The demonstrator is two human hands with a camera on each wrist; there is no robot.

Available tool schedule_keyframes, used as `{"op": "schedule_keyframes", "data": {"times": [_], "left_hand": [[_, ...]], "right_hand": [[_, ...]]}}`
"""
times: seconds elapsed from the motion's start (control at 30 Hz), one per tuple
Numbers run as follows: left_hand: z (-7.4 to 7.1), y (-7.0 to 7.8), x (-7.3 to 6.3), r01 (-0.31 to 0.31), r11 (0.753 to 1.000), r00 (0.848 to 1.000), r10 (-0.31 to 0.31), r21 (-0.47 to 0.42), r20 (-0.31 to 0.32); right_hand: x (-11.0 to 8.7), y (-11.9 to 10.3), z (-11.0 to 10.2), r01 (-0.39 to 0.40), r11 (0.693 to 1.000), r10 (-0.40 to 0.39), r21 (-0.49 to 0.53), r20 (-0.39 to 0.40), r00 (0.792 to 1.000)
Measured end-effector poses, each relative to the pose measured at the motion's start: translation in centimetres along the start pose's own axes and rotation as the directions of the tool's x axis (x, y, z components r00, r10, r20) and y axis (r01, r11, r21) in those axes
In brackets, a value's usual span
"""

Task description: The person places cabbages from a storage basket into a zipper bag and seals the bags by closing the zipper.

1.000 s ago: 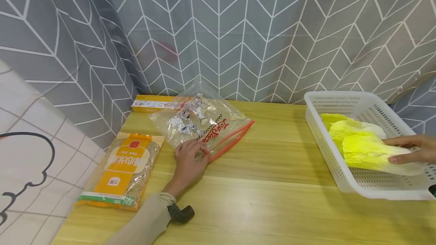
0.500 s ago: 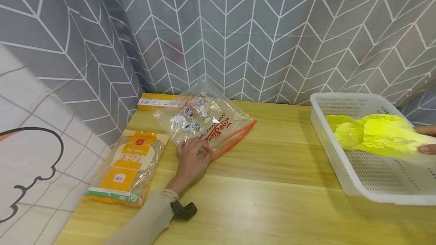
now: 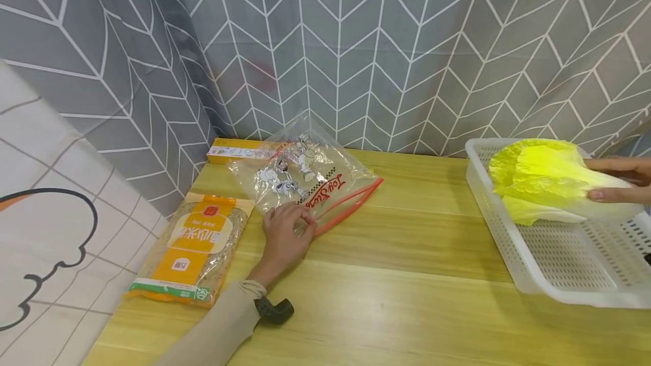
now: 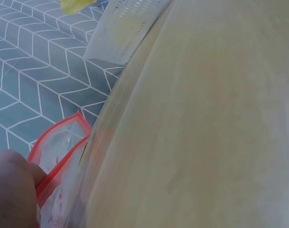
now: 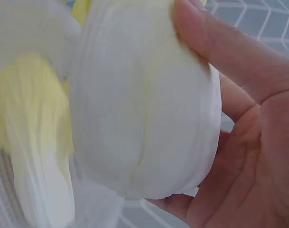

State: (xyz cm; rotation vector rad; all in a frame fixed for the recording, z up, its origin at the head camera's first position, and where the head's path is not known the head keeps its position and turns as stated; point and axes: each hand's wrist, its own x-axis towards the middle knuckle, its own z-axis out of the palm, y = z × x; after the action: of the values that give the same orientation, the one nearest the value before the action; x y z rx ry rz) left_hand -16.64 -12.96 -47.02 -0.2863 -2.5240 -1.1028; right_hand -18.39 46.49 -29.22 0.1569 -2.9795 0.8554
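On the wooden table lies a clear zip bag with a red zip edge and printed cartoon figures. My left hand pinches the bag by the near end of this edge; in the left wrist view the red-edged mouth gapes beyond the fingers. Over the white basket at the right, my right hand grips Chinese cabbage leaves, thumb on top, their yellow frilly ends pointing left. The right wrist view has their thick white base close up. Another cabbage leaf lies in the basket below.
Left of my left arm lies an orange packet of noodles. A narrow yellow box stands at the back, partly behind the bag. A patterned grey curtain hangs along the table's rear edge.
My right hand has lifted the cabbage leaves up from the basket, first swinging right, then back left, uncovering a leaf beneath. My left hand stays on the bag's edge. The head view has shifted slightly.
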Motion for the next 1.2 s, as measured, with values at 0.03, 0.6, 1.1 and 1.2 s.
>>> {"op": "schedule_keyframes", "data": {"times": [0.03,0.6,1.1,1.2], "left_hand": [[0.0,-0.1,0.0,-0.004,1.000,1.000,0.004,0.000,-0.006],[-0.1,-0.1,0.3,0.008,1.000,1.000,-0.008,-0.017,0.007],[-0.1,-0.1,0.3,-0.001,0.997,0.999,-0.001,-0.075,-0.033],[-0.1,-0.1,0.2,0.000,0.996,0.999,-0.003,-0.085,-0.039]], "right_hand": [[0.3,-1.2,0.3,-0.023,1.000,0.024,-0.017,0.031,0.999],[3.9,-13.5,7.4,0.194,0.981,-0.182,-0.007,0.318,0.931],[4.6,-17.3,15.2,0.294,0.946,-0.325,0.139,0.459,0.827],[4.6,-17.4,16.3,0.266,0.953,-0.303,0.146,0.465,0.832]]}}
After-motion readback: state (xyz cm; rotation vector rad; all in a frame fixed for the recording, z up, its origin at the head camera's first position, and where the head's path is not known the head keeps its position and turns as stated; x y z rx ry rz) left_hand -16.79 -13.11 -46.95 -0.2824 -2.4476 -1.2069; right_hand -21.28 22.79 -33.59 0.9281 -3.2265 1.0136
